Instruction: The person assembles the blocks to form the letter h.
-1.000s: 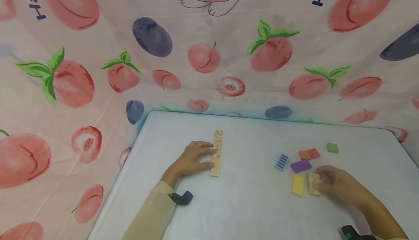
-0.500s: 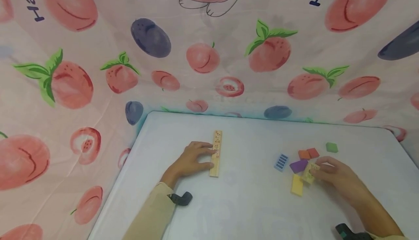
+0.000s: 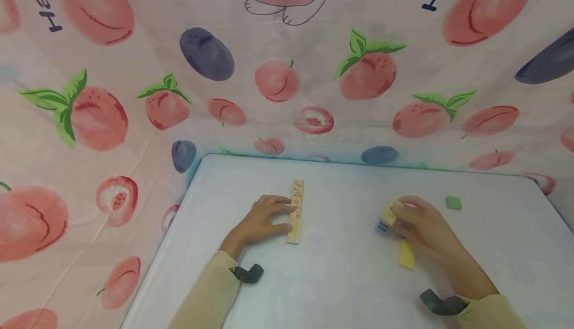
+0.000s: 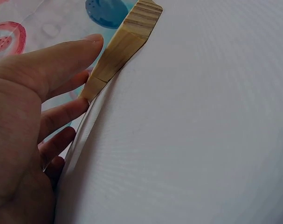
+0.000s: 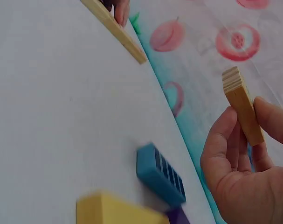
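Observation:
My left hand (image 3: 264, 219) lies along the left side of a straight row of wooden blocks (image 3: 294, 235), its thumb and fingertips touching the row. Printed marks show on the row's far part; its near part looks plain. Between thumb and fingers, my right hand (image 3: 423, 227) pinches a wooden block (image 3: 391, 213) with a printed face, raised over the table. Directly below in the head view is a blue block with dark bars (image 3: 381, 227), partly covered. A yellow block (image 3: 406, 255) lies nearer me, partly under the hand. The right wrist view shows the pinched block (image 5: 244, 109) side-on.
A green block (image 3: 454, 203) lies right of my right hand on the white table (image 3: 341, 279). A corner of a purple block (image 5: 178, 217) shows in the right wrist view. Fruit-printed cloth (image 3: 278, 35) hangs behind the table's far edge.
My right hand has lifted the wooden block from beside the yellow one and carried it left and away from me, covering the orange, red and purple blocks. The left hand stays put.

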A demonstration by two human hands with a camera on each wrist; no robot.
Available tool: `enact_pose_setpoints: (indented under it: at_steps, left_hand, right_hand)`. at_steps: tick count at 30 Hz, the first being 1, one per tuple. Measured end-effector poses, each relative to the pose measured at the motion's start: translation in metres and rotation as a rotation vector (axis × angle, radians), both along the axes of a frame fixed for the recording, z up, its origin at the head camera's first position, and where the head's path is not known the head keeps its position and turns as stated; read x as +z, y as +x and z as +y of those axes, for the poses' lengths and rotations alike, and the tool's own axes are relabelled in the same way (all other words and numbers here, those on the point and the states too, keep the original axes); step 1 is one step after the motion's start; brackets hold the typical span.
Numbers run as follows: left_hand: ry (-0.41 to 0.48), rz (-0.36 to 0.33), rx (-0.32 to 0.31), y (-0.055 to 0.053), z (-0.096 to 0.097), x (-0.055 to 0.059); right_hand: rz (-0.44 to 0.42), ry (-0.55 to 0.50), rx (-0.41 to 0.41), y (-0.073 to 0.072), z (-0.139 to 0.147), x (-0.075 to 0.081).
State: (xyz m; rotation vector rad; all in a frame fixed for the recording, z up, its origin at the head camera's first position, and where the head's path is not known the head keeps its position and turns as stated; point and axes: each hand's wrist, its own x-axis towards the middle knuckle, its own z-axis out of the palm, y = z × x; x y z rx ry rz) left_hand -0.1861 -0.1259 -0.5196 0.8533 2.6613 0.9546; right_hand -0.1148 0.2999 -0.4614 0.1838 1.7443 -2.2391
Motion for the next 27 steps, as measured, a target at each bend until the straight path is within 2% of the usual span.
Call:
enact_pose_setpoints:
  at_steps: [3, 6, 11, 19, 27]
  left_hand:
    - [0.002, -0.001, 0.001, 0.001, 0.000, 0.000]
    - [-0.002, -0.003, 0.004, 0.001, 0.000, 0.000]
    - [0.003, -0.002, 0.001, 0.001, -0.001, 0.000]
    - [-0.001, 0.010, -0.018, 0.000, 0.000, 0.004]
    - [-0.004, 0.025, -0.025, 0.000, -0.001, 0.004]
  right_hand:
    - [-0.026, -0.044, -0.004, -0.011, -0.020, 0.001]
    - [-0.063, -0.045, 0.002, -0.021, -0.038, 0.001]
    - [-0.047, 0.021, 0.027, -0.035, -0.065, -0.002]
    - [-0.076, 0.146, 0.053, -0.062, -0.098, -0.010]
    - [-0.109, 0.097, 0.047, -0.089, -0.129, -0.016]
